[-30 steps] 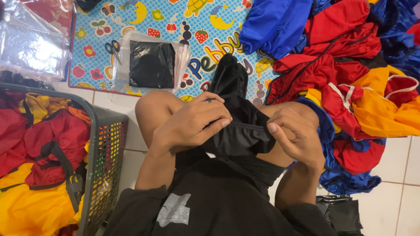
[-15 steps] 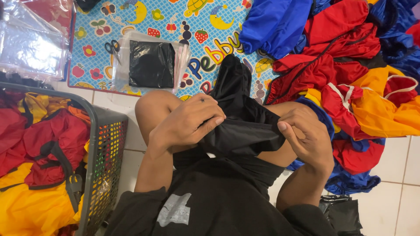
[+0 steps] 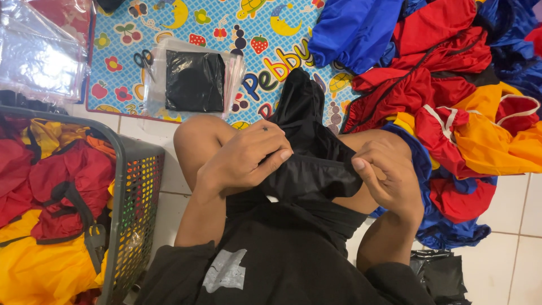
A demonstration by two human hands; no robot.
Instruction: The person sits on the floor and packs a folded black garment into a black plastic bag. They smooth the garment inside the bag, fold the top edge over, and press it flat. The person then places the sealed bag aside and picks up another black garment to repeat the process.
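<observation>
I sit on the floor with a black garment (image 3: 307,147) draped over my knees, its far end lying on the play mat. My left hand (image 3: 245,155) pinches the near folded edge of the garment on the left. My right hand (image 3: 384,172) grips the same edge on the right, thumb on top. Between the two hands the cloth forms a flat folded band.
A grey laundry basket (image 3: 132,197) with red and yellow clothes stands at my left. A heap of red, blue and yellow garments (image 3: 451,96) lies at the right. On the patterned mat (image 3: 265,34) lie a bagged black garment (image 3: 195,82), scissors (image 3: 144,59) and clear bags (image 3: 36,56).
Both hands have folded the near edge of the black garment over and drawn it tighter between them; the right hand shifted slightly right and down.
</observation>
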